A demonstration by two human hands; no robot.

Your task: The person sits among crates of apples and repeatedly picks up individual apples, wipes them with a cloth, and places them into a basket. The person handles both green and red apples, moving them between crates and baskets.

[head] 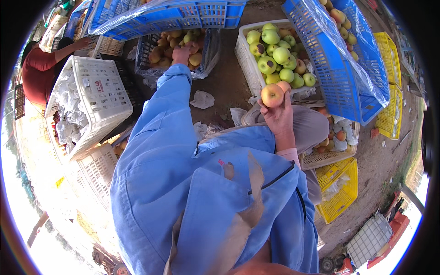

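Observation:
My left hand (180, 55) reaches into a plastic-lined dark blue crate (138, 58) of apples at the upper middle. Its fingers are curled beside a reddish apple (192, 47); whether they grip it is not clear. With my right hand (281, 118), near my knee, I hold two reddish-yellow apples, the nearer one (272, 95) in front of the other (284, 86). Just beyond them stands a white plastic crate (245, 68) heaped mostly with green apples (281, 55); a few of these have dark brown spots.
Blue lined crates (213, 15) stand above and at the right (338, 68). At left are a white crate of crumpled paper (106, 89) and a person in a red top (36, 72). Yellow crates (354, 192) lie at right. Paper scraps (202, 99) litter the dirt floor.

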